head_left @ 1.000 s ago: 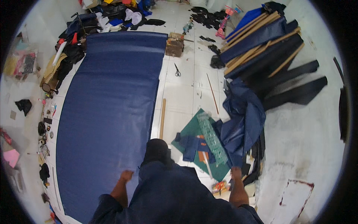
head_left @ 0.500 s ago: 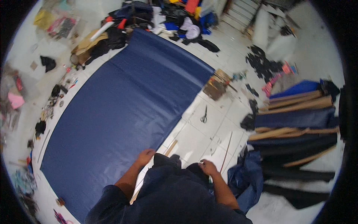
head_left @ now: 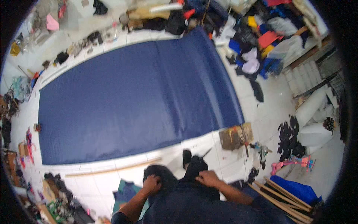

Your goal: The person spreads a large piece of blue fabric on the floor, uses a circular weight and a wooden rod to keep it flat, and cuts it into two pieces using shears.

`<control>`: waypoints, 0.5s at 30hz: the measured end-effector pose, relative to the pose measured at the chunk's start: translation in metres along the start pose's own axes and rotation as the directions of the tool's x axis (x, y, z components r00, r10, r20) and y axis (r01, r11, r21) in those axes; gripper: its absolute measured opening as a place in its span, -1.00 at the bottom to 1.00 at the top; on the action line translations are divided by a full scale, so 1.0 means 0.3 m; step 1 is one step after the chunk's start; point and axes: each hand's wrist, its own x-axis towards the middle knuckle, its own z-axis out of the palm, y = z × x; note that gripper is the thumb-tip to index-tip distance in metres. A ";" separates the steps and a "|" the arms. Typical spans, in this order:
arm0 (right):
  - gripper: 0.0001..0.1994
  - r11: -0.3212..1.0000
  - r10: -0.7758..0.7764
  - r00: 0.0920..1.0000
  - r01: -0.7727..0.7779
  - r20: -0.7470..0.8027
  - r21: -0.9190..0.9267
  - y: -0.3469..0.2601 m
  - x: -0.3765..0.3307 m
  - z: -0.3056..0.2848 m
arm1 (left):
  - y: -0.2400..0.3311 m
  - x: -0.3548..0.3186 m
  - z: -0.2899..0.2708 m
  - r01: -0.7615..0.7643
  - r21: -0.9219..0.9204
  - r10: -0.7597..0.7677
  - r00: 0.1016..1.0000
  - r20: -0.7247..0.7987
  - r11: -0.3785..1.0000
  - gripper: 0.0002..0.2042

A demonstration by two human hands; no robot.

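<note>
A big dark blue sheet (head_left: 119, 100) lies spread on the white tiled floor ahead of me, its right end curving up like part of a roll. I am bent over its near edge, both hands at my dark trouser legs (head_left: 160, 171). My left hand (head_left: 152, 184) rests by the left knee, fingers curled on the trouser cloth. By the right knee, my right hand (head_left: 209, 178) pinches the cloth with bent fingers. Neither hand touches the sheet. The scissors (head_left: 206, 152) lie partly hidden beyond my right foot.
A long thin wooden strip (head_left: 112, 168) runs along the sheet's near edge. A brown block (head_left: 231, 139) with a rod sits at its right corner. Cloth scraps (head_left: 257, 41) pile up at the far right. Long wooden sticks (head_left: 278, 194) lie to my lower right, beside blue material.
My view and body have turned to the right, so the sheet now stretches crosswise before me. My left hand has moved from the sheet's edge to my trouser leg.
</note>
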 end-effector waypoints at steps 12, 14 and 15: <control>-0.37 0.912 -0.241 0.033 -0.334 0.970 0.238 0.397 0.191 0.166 | -0.044 -0.342 0.911 0.652 -0.564 -0.293 0.746 0.598 0.507 -0.68; -0.40 0.903 -0.303 0.019 -0.314 0.953 0.293 0.411 0.435 0.132 | -0.229 -0.305 1.027 0.731 -0.449 -0.437 0.673 0.596 0.514 -0.65; -0.45 0.915 -0.321 0.088 -0.230 0.943 0.332 0.434 0.611 0.109 | -0.340 -0.307 1.115 0.772 -0.399 -0.523 0.631 0.572 0.495 -0.64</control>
